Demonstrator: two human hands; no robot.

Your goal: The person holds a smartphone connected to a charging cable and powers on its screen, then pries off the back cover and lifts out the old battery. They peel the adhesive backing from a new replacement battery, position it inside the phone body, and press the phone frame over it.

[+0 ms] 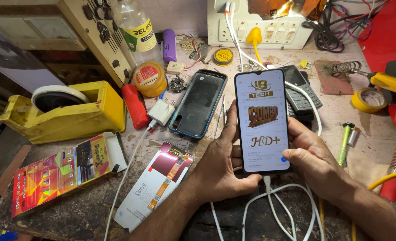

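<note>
A smartphone (261, 107) with a lit pale screen is held upright over the workbench, a white cable (269, 196) plugged into its bottom. My left hand (218, 167) grips its lower left edge from behind. My right hand (312, 158) holds the lower right edge, the thumb resting on the screen's bottom corner. Just left of it a phone body with a blue rim (198, 103) lies face down on the bench. A small keypad phone (300, 91) lies behind the held phone.
A yellow tape dispenser (64, 114) and colourful flat box (59, 172) sit left. A white-and-maroon packet (155, 185), white charger (161, 111), red cylinder (135, 107), plastic bottle (137, 31), switchboard (265, 27), yellow tape roll (366, 99) and soldering iron (387, 82) crowd the bench.
</note>
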